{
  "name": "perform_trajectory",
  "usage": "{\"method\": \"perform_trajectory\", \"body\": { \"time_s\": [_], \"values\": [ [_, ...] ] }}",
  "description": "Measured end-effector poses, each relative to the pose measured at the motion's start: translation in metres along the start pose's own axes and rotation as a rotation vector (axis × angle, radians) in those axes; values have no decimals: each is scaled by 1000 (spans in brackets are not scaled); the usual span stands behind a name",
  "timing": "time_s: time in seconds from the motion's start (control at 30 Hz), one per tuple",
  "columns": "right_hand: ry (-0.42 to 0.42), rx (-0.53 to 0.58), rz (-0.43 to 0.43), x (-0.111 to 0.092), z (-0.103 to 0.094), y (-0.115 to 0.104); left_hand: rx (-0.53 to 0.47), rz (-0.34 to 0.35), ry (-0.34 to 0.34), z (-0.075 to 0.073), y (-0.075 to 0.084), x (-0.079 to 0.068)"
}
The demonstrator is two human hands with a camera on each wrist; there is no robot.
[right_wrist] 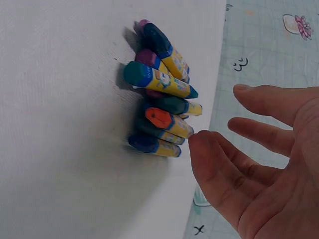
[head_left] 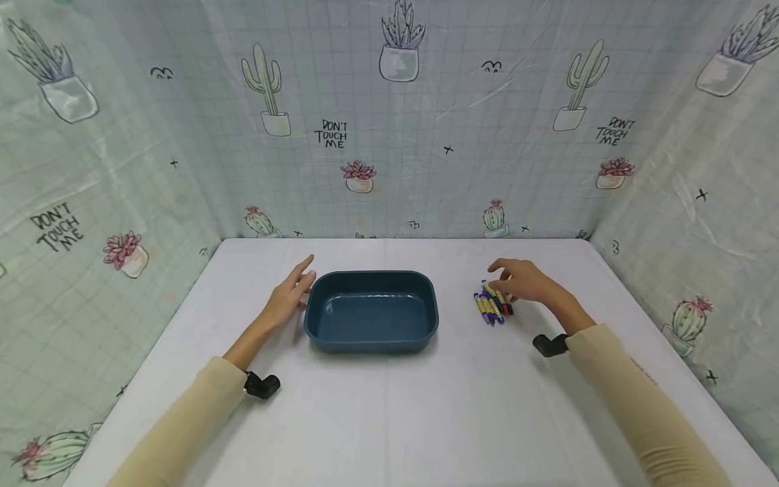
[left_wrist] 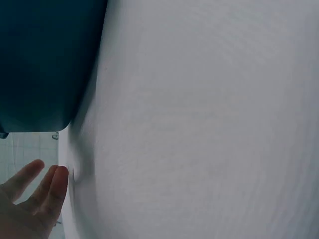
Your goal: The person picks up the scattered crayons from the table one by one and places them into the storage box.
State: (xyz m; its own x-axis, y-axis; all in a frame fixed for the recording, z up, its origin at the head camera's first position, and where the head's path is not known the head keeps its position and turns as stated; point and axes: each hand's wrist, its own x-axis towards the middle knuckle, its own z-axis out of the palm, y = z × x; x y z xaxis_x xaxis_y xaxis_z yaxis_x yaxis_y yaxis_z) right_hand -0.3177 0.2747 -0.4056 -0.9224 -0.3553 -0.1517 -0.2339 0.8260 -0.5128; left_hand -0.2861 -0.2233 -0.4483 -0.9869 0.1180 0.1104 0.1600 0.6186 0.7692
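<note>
Crayons (right_wrist: 165, 84), piled twd far R corner of worktop (head_left: 389, 419); R hand (head_left: 525, 281) adj., wide; L hand (head_left: 286, 299) wide, beside blue tray (head_left: 371, 323)

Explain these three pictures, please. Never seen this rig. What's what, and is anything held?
No machine here: a person works with a bare left hand and right hand. The wide picture comes from a camera on the head, looking forward and down. The two close ones come from wrist cameras, apparently the black pieces near each cuff. On the white table sit a blue tray and, to its right, a small pile of crayons. The left hand is beside the tray's left end; the right is close by the crayons. Neither appears to hold anything.
</note>
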Motion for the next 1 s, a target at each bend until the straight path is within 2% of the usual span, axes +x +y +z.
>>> {"method": "perform_trajectory", "body": {
  "time_s": [0.2, 0.47, 1.0],
  "values": [
    [-17, 10, 23, 5, 9, 5, 25, -19, -27, 9, -1, -2],
    [3, -12, 33, 13, 16, 6, -8, -4, -50, 18, 4, -2],
    [34, 27, 62, 17, 20, 6, -40, 20, -53, 22, 4, -2]
  ]
}}
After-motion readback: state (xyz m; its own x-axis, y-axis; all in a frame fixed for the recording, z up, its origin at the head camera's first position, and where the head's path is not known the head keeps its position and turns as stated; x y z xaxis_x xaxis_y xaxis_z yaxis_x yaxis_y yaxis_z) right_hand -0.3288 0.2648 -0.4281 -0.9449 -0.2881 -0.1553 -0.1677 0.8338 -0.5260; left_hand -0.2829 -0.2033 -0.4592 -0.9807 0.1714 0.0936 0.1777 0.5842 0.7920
